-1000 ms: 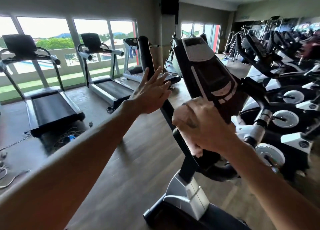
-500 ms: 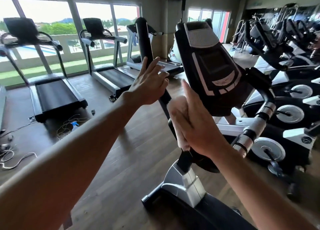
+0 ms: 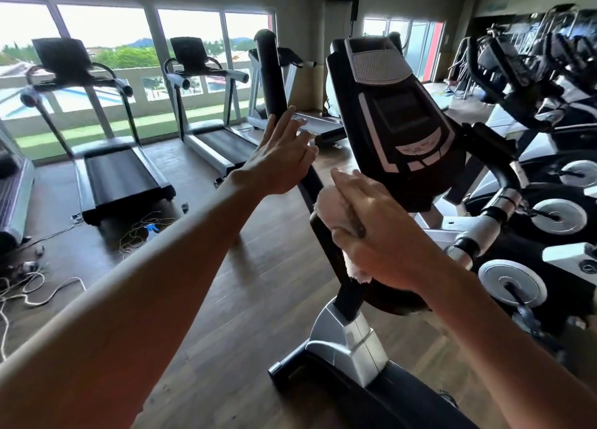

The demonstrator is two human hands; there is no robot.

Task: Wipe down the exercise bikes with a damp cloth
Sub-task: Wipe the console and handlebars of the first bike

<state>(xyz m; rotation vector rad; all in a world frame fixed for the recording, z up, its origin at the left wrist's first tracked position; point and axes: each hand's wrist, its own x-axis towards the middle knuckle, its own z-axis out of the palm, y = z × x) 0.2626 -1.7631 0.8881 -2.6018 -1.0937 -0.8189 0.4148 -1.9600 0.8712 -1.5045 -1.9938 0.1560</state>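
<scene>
A black exercise bike stands right in front of me, its console [image 3: 400, 118] tilted up and its black left handlebar [image 3: 273, 73] rising beside it. My left hand [image 3: 281, 157] is stretched forward with straight fingers against that handlebar. My right hand [image 3: 378, 234] holds a pale pink cloth [image 3: 331, 207] wrapped against the bike's black upright post [image 3: 347, 296], just below the console. The silver base bracket [image 3: 345, 338] shows under my right hand.
Three treadmills [image 3: 119, 170] line the windows at the left. Loose cables [image 3: 29, 286] and a small blue bottle [image 3: 150, 228] lie on the wooden floor. A row of spin bikes [image 3: 559, 215] with silver flywheels crowds the right side.
My right hand with the cloth has slid down the post from beside the console. My left hand stays against the handlebar. My view has dipped slightly.
</scene>
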